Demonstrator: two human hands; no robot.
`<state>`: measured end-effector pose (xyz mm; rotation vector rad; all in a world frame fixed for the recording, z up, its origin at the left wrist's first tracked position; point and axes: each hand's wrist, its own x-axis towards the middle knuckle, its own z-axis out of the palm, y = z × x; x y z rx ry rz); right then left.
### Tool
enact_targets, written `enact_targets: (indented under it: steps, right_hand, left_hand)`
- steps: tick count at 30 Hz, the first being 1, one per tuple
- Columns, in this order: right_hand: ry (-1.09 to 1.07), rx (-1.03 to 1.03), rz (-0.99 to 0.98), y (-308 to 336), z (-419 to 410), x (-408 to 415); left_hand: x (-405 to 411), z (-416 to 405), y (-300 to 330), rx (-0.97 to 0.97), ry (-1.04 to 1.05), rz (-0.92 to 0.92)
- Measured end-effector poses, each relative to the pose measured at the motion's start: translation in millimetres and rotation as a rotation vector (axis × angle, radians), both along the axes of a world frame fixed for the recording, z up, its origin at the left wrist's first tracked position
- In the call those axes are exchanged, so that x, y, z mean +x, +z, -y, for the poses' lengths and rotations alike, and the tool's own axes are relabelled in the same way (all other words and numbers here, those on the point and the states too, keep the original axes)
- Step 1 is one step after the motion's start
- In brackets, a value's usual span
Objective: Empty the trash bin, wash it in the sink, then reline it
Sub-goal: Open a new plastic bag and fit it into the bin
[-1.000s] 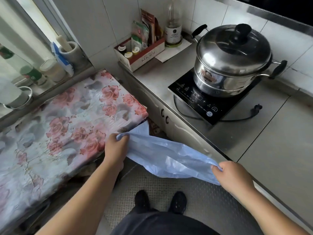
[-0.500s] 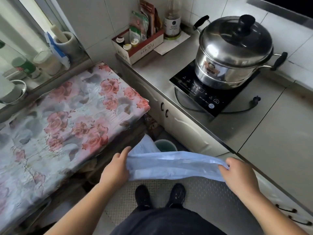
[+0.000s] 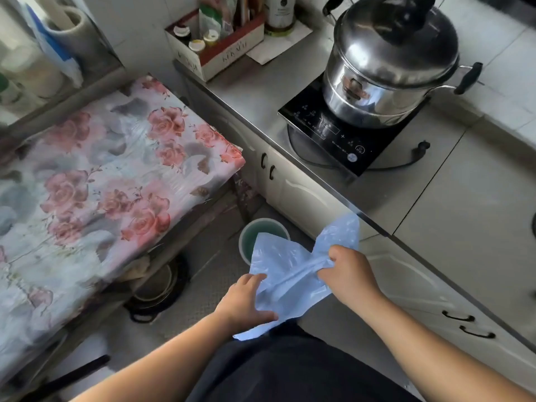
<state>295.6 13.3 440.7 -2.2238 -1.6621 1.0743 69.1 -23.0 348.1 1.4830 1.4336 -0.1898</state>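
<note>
Bin liner [image 3: 290, 274], pale blue, stretches between both hands! Left hand [image 3: 246, 303] pinches its near edge, right hand [image 3: 348, 274] grips the bunched middle. Trash bin [image 3: 246, 236] sits just beyond, on the floor.

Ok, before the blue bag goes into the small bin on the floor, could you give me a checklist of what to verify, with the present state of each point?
1. Both hands hold the bag: ok. The left hand and the right hand both grip the blue bag.
2. Bag mouth opened: not ok. The bag is bunched between the hands.
3. Bin upright, opening facing up: ok. The bin stands on the floor beside the cabinet.
4. Bin empty: cannot tell. The bag covers part of the opening.
5. Bin dry after washing: cannot tell.
</note>
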Motion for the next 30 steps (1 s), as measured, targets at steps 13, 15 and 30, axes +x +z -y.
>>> enact_targets:
  steps: [13, 15, 30]
  right_hand:
    - [-0.052, 0.012, 0.101, -10, -8, 27]
    - [-0.100, -0.039, 0.145, -15, -13, 31]
    - [-0.640, -0.437, -0.808, -81, -17, -81]
  left_hand:
    - [65, -88, 26, -0.043, 0.385, 0.201]
    - [64, -99, 36, -0.030, 0.448, 0.227]
    - [-28, -101, 72, -0.340, 1.199, 0.481]
